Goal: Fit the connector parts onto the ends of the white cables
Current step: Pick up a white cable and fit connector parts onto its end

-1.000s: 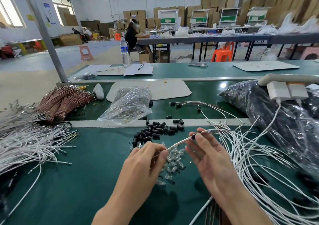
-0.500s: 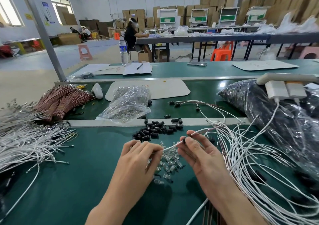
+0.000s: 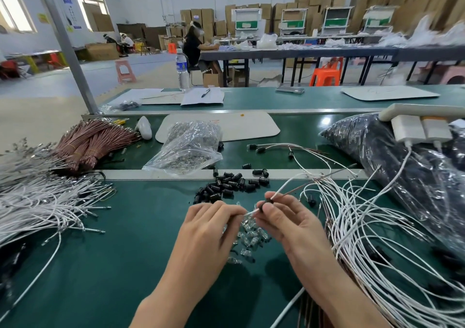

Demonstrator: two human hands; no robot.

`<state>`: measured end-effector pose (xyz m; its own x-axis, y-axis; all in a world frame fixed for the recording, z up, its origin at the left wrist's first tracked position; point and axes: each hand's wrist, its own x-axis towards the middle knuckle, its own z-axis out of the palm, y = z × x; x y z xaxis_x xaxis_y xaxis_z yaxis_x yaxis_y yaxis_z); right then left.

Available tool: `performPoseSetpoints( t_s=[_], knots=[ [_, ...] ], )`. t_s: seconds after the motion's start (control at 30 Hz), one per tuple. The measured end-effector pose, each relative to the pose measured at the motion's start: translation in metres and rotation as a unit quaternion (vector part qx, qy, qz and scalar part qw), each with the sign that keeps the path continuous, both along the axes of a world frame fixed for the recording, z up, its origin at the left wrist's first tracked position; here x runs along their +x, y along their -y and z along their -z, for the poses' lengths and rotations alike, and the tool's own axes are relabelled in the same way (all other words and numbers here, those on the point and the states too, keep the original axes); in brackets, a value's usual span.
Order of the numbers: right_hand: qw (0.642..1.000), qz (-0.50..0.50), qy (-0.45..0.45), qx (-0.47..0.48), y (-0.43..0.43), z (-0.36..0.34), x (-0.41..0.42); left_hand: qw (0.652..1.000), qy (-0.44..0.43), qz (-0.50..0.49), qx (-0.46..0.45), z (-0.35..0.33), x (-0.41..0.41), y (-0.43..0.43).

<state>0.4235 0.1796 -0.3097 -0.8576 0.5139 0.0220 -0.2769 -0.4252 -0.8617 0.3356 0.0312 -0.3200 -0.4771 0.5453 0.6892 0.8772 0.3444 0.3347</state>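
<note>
A: Head view, both hands up over the table [image 3: 100, 264]. The left hand [image 3: 211, 227] has its fingers curled in, pinching the bare tip of a white cable [image 3: 284, 191].

B: And the right hand [image 3: 284, 224]?

A: Thumb and forefinger are nipped on a black part [image 3: 266, 203], with the cable running through it. I'd call this one mid-fit. The part sits on the cable just short of the tip, and whether anything is on the tip itself I can't tell.

B: How far along overall?

A: Early to middling, I'd judge. The tangle [image 3: 364, 214] on the right shows a few ends carrying black pieces, and a handful of finished cables [image 3: 259, 149] lie on the far strip. But the heap [image 3: 37, 207] on the left is big, and its ends look like bare metal.

B: Supplies?

A: Plenty. The black pile [image 3: 226, 186] sits just beyond the hands, and the clear parts [image 3: 247, 237] are right beneath them.

B: Any writing to read?

A: Nothing legible. The bottle [image 3: 182, 69] has a blue label, too small to make out. There's an orange scrawl on the white board [image 3: 251, 128], and I can't read it. The wall posters [image 3: 67, 0] are blurred.
</note>
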Motion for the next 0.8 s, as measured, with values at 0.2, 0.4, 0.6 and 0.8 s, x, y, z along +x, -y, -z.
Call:
performPoseSetpoints(
  t_s=[0.2, 0.4, 0.6, 0.8],
  knots=[
    [1.0, -0.005, 0.002, 0.019, 0.003, 0.0, 0.001, 0.993, 0.119, -0.003, -0.014, 0.0, 0.004, 0.002],
    [1.0, 0.006, -0.01, -0.015, -0.002, -0.002, 0.001, 0.987, 0.16, 0.014, -0.007, 0.001, -0.001, 0.002],
    [0.999, -0.021, 0.003, 0.045, 0.008, 0.002, -0.001, 0.978, 0.194, 0.052, 0.054, -0.001, 0.003, -0.003],
    [0.999, -0.009, -0.014, 0.027, 0.005, 0.002, -0.001, 0.959, 0.264, 0.084, 0.062, -0.003, 0.007, -0.003]
  ],
)
